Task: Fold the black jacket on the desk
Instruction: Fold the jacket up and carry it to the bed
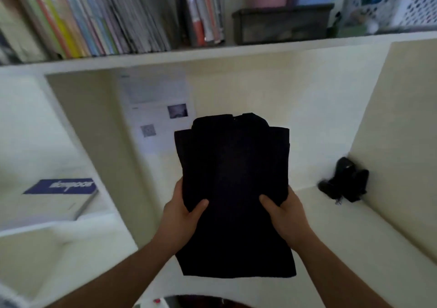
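The black jacket [233, 180] is folded into a tall rectangle with its collar at the far end. It is held up over the white desk [331, 248], in the middle of the view. My left hand [183, 209] grips its left edge with the thumb on top of the cloth. On the opposite edge, at about the same height, my right hand [283, 209] grips with its thumb on top too. The jacket's lower part hangs below my hands, towards me.
A black object [344, 181] lies in the desk's right corner by the side wall. A printed sheet [156, 109] hangs on the back wall. A shelf above carries books [99, 16] and a dark box [282, 22]. A book [56, 198] lies in the left cubby.
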A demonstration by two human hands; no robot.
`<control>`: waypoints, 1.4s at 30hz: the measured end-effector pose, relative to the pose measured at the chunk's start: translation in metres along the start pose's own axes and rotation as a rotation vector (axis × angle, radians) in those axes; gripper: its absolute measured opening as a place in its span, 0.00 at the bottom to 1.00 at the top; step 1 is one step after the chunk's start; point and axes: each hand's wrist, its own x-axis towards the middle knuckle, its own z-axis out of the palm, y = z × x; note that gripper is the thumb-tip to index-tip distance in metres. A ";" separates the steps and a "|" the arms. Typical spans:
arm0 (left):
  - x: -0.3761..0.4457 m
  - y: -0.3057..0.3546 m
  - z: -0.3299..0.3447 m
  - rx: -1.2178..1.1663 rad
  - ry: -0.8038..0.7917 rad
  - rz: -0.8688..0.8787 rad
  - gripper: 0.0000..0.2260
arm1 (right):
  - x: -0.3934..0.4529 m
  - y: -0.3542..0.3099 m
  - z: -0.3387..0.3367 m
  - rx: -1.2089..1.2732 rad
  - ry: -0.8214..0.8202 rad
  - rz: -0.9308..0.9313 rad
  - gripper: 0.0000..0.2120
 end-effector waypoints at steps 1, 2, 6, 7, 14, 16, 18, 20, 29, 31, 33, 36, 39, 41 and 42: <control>-0.006 0.001 -0.011 0.017 0.040 -0.010 0.31 | 0.001 -0.005 0.009 0.016 -0.028 -0.020 0.22; -0.013 0.003 -0.021 0.027 0.083 -0.021 0.31 | 0.002 -0.010 0.017 0.034 -0.061 -0.034 0.22; -0.052 0.013 -0.060 0.034 0.262 -0.091 0.30 | -0.002 -0.029 0.051 0.115 -0.244 -0.090 0.21; -0.064 0.014 -0.069 0.039 0.312 -0.110 0.30 | -0.005 -0.033 0.059 0.133 -0.298 -0.104 0.21; -0.151 0.021 -0.121 0.038 0.600 -0.218 0.32 | -0.043 -0.068 0.110 0.192 -0.581 -0.259 0.16; -0.174 0.022 -0.137 0.026 0.648 -0.227 0.33 | -0.064 -0.077 0.123 0.195 -0.631 -0.347 0.15; -0.199 0.025 -0.152 0.028 0.708 -0.229 0.33 | -0.088 -0.085 0.136 0.215 -0.651 -0.424 0.14; -0.223 0.028 -0.170 0.032 0.803 -0.229 0.32 | -0.110 -0.093 0.152 0.253 -0.680 -0.485 0.10; -0.316 -0.002 -0.269 0.041 1.197 -0.305 0.28 | -0.188 -0.151 0.291 0.287 -1.018 -0.565 0.16; -0.332 -0.018 -0.291 0.003 1.258 -0.333 0.30 | -0.204 -0.163 0.330 0.271 -1.088 -0.555 0.17; -0.350 -0.034 -0.316 -0.063 1.277 -0.353 0.31 | -0.221 -0.175 0.364 0.255 -1.150 -0.537 0.15; -0.372 -0.055 -0.355 -0.137 1.259 -0.354 0.30 | -0.248 -0.190 0.414 0.255 -1.201 -0.532 0.13; -0.389 -0.063 -0.391 -0.129 1.281 -0.362 0.28 | -0.275 -0.208 0.455 0.274 -1.266 -0.522 0.13; -0.400 -0.067 -0.416 -0.101 1.302 -0.374 0.28 | -0.290 -0.222 0.482 0.289 -1.314 -0.507 0.13; -0.406 -0.069 -0.429 -0.087 1.312 -0.380 0.29 | -0.297 -0.229 0.496 0.298 -1.333 -0.503 0.13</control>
